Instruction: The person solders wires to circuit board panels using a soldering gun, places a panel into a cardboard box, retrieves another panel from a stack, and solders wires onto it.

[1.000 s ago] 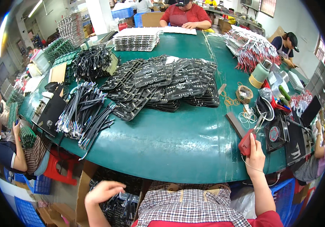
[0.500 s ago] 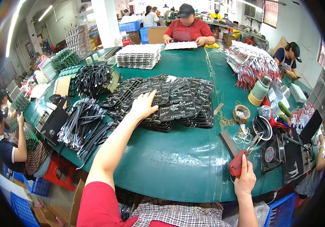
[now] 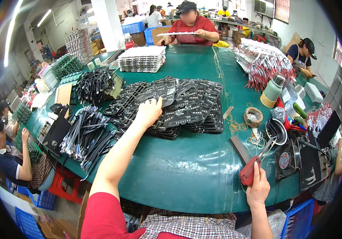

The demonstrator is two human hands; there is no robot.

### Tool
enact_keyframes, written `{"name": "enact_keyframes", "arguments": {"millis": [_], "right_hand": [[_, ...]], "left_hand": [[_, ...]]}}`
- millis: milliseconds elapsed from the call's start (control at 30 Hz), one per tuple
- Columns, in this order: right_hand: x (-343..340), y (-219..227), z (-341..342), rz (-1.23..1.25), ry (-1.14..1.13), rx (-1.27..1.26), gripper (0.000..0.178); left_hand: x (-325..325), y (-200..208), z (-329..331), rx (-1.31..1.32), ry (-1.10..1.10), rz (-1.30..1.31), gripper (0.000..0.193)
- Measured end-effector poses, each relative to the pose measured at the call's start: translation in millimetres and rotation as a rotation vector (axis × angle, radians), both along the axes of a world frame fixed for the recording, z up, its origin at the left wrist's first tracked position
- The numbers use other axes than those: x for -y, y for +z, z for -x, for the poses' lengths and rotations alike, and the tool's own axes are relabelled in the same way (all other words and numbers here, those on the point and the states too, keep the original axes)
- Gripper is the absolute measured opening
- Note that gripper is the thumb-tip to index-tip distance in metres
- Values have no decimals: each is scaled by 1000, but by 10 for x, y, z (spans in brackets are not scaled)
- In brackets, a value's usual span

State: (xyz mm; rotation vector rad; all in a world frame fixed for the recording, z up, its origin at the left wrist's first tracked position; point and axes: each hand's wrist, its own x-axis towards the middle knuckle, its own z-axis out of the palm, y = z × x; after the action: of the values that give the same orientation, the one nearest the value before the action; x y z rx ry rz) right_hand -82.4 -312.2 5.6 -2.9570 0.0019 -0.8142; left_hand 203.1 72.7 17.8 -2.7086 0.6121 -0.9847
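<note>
My left hand (image 3: pixel 150 112) reaches over a heap of black circuit board panels (image 3: pixel 185 115) in the middle of the table. Its fingers are bent over the lower edge of the top panel (image 3: pixel 157 92), gripping it. On the right, my right hand (image 3: pixel 258 187) is wrapped around a red-handled tool (image 3: pixel 249 170) with a narrow metal front end; its exact kind I cannot make out. A thin cord loops around my right wrist. Beside the tool lies a dark flat bar (image 3: pixel 240 149) on the green table (image 3: pixel 179 167).
Bundles of black cables (image 3: pixel 85 133) lie left of the panels. White stacked trays (image 3: pixel 142 59) stand farther back. To the right are rubber bands (image 3: pixel 236 126), a small round pot (image 3: pixel 253 116), a green thermos (image 3: pixel 273 91) and a black stand (image 3: pixel 287 160). Co-workers sit around the table.
My left fingers, spread over the panels before, are now bent at the top panel's edge. My right hand stays almost still. Across the table, the co-worker has raised and tilted a white sheet.
</note>
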Motion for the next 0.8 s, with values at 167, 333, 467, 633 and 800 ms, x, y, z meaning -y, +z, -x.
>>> {"name": "enact_keyframes", "arguments": {"millis": [167, 333, 467, 633, 800], "right_hand": [[-42, 32, 0, -38, -11, -44, 69], [-50, 24, -10, -51, -9, -59, 71], [-38, -12, -11, -48, -14, -31, 72], [-33, -33, -12, -80, -35, -40, 73], [-35, -48, -19, -59, -49, -28, 70]], "left_hand": [[-53, 80, -30, 19, 17, 137, 43], [-1, 77, 14, -165, 131, 76, 50], [-115, 203, 101, -362, 32, 189, 53], [-861, 558, -114, -838, -241, 787, 73], [-1583, 345, -403, -680, 172, 445, 80]]}}
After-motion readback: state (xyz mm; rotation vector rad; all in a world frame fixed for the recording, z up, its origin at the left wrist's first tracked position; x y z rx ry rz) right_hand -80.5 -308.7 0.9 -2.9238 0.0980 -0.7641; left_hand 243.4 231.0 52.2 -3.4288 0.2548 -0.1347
